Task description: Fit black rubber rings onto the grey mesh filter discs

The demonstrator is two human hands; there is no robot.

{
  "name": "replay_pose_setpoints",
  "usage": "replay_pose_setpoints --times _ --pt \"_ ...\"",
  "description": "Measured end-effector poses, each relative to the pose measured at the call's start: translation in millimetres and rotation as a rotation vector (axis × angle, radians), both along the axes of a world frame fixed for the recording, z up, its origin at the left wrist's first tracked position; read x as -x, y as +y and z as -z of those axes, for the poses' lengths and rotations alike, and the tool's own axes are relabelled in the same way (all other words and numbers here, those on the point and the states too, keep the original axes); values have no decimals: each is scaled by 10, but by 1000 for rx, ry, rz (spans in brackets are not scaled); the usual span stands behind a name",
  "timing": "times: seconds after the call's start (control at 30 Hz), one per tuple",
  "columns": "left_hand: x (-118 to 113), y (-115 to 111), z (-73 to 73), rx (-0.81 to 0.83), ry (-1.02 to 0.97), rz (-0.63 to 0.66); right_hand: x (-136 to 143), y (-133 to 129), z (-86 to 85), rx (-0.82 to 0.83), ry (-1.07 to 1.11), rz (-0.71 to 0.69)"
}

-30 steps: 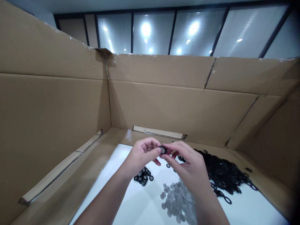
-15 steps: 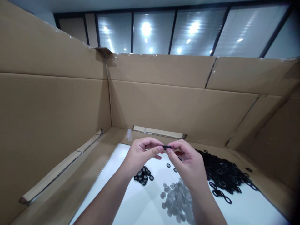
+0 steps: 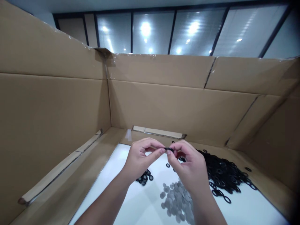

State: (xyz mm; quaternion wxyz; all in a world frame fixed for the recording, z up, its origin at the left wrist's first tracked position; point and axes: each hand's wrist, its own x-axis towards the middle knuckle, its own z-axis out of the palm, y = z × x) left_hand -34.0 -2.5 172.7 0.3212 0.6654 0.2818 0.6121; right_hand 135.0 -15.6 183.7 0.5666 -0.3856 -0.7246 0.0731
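Observation:
My left hand (image 3: pixel 142 156) and my right hand (image 3: pixel 187 161) meet above the white board, both pinching one small black ring (image 3: pixel 169 149) between thumbs and fingers. The ring is seen nearly edge-on, so I cannot tell whether a disc sits in it. Below my right wrist spreads a pile of thin grey discs (image 3: pixel 177 200), partly hidden by the forearm. A small heap of black rings with grey centres (image 3: pixel 144 178) lies beneath my left hand, partly covered by it. To the right of my right hand is a large pile of black rings (image 3: pixel 225 173).
A white board (image 3: pixel 131 203) lies on the floor of a cardboard box, whose tall walls (image 3: pixel 159 106) stand behind and on both sides. Cardboard strips (image 3: pixel 159 132) run along the wall bases. A single grey-centred ring (image 3: pixel 168 165) lies between my hands; a stray black ring (image 3: pixel 248 169) sits far right.
Both hands still pinch the black ring, which has moved slightly right and down. My left hand has shifted a little right and covers more of the small heap.

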Motion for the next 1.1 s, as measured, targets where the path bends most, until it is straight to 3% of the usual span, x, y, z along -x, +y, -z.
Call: replay_pose_setpoints --times 0.13,0.33,0.7,0.8,0.9,1.1 --pt "-20 -36 -24 -84 37 -48 -5 -30 3 -10 -18 25" --pt "-20 -52 -21 4 51 -60 -44 -23 -36 31 -17 -50" --pt "33 -10 -26 251 39 244 -83 17 53 243 156 -239" --pt "49 16 -20 283 -38 325 -117 15 37 187 17 -295" --pt "68 35 -32 311 -38 363 -138 19 10 81 -117 -266" --pt "49 58 -6 376 -113 415 -99 22 -13 9 -166 -204"
